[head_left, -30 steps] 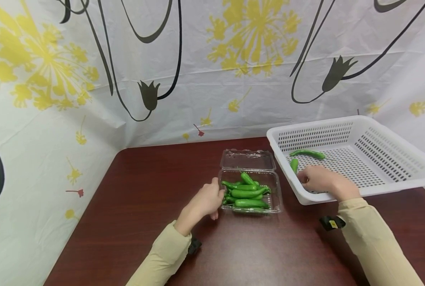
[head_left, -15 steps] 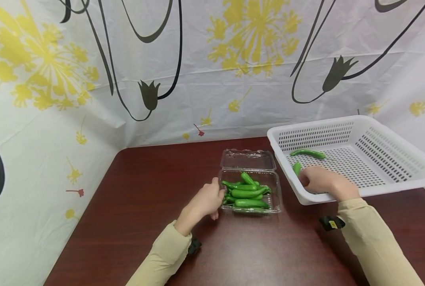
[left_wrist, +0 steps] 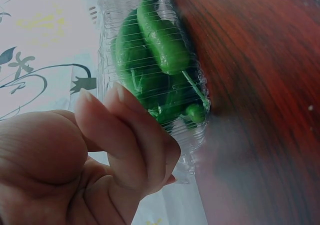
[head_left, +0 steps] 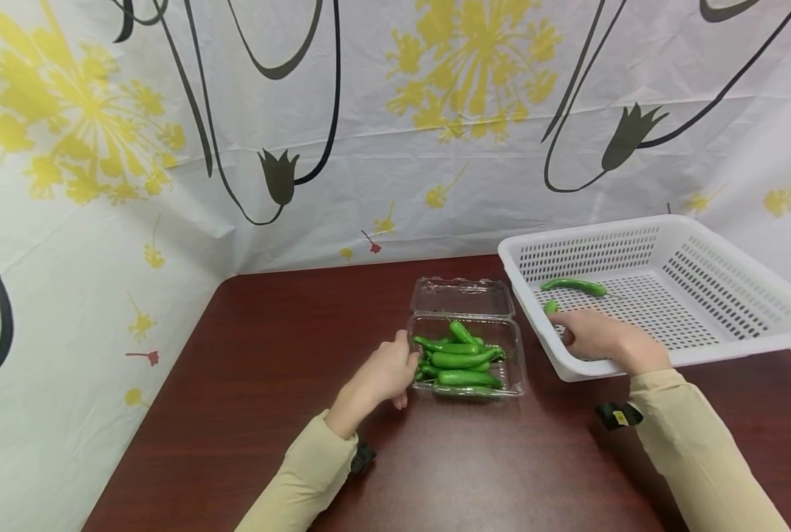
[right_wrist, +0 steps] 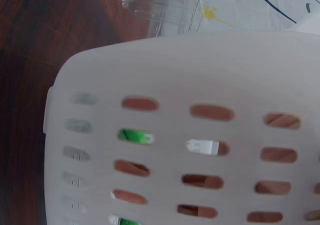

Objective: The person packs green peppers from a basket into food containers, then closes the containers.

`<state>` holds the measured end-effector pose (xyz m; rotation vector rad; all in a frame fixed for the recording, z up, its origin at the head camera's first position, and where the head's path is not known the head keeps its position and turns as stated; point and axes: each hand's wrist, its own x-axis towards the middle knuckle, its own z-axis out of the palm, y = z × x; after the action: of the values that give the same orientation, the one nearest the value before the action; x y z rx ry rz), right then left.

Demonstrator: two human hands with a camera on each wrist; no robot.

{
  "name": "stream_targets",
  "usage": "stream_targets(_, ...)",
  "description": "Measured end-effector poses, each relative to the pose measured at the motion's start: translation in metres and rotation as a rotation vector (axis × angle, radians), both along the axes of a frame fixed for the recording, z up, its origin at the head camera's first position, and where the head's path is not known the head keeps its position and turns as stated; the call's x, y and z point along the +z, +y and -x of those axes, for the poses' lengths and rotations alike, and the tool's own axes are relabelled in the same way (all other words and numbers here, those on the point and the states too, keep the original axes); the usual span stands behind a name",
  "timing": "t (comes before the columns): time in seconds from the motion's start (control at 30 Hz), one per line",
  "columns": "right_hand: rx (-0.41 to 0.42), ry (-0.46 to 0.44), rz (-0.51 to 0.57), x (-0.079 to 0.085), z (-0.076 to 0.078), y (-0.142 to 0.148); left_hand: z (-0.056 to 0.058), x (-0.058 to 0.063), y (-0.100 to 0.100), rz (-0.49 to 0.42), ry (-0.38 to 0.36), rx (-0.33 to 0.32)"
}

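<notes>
My left hand (head_left: 378, 369) holds the left side of a clear plastic clamshell container (head_left: 520, 362), fingers curled at its wall. Inside the container lies a pile of green chili peppers (head_left: 461, 360), also seen through its ribbed side in the left wrist view. My right hand (head_left: 591, 332) reaches over the near left corner of a white slotted basket (head_left: 734, 349), fingers curled down inside. A green chili pepper (head_left: 551, 305) sticks out at its fingertips, mostly hidden by the hand. In the right wrist view the basket wall (right_wrist: 175, 65) covers the hand; skin and green show through the slots.
Another green chili pepper (head_left: 573, 286) lies on the basket floor, beyond my right hand. The container's lid (head_left: 461, 297) is folded back, away from me. Both containers stand on a dark red-brown table (head_left: 289, 340), with a patterned white sheet (head_left: 368, 89) behind it.
The green chili pepper at my right fingertips has shifted and turned, and less of it shows now. My right fingers have moved slightly; the left hand stays where it was.
</notes>
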<state>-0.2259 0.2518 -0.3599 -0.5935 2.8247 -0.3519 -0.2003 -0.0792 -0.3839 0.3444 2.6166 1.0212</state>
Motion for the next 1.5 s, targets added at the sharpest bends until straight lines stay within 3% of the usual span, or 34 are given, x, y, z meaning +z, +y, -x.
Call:
stream_targets(0.33,-0.006,0.001,0.033,0.002,-0.001,0.0,0.0,0.0,0.0,-0.003,-0.006,0.007)
stream_targets(0.7,-0.028,0.158,0.076,0.005,-0.003,0.001,0.001,-0.001,0.001,0.004,-0.003,0.005)
stream_targets(0.93,-0.086,0.172,0.129,0.004,-0.002,0.001,0.0,0.0,0.0,0.013,-0.002,0.003)
stream_targets(1.5,-0.127,0.258,0.145,0.01,-0.002,-0.001,0.0,0.001,0.0,0.019,0.0,-0.001)
